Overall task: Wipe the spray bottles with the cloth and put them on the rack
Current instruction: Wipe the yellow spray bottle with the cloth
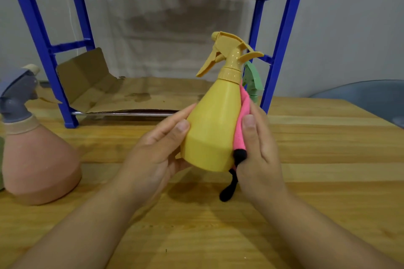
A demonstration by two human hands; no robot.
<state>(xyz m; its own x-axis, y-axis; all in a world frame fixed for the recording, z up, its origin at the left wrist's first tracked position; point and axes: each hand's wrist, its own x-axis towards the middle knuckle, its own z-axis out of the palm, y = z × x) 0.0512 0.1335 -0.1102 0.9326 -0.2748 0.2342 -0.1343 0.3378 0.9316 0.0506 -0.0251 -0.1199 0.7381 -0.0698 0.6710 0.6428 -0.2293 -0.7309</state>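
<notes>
At the far left edge we see a pink spray bottle [41, 159] with a grey trigger head standing on the wooden desk [328, 181], partly cut off by the frame. Behind it rises the blue rack [41, 35], its feet on the desk; a creased sheet of cardboard [135, 94] lines its lower shelf, and chrome rails cross its upper shelf near the top of the view. The lower shelf lies open across most of its width.

In the middle we hold the yellow spray bottle [213, 129] above the desk, tilted, nozzle pointing left toward the rack. Our left hand [153, 150] cups its lower left side, thumb laid against the wall and fingers wrapped under the base: a grip closed on the bottle. Our right hand [260, 146] presses a pink cloth [239, 124] against the bottle's right side, thumb and fingers lying fairly straight along it; a black trim of the cloth hangs below the bottle's base, its end close to the desk.

Just behind the yellow bottle, a green spray bottle [253, 78] shows only its trigger head, beside the rack's right front post; we cannot tell whether it stands on the shelf. To the right the desk runs bare to its far edge, where a rounded grey-blue object [371, 94] sits.
</notes>
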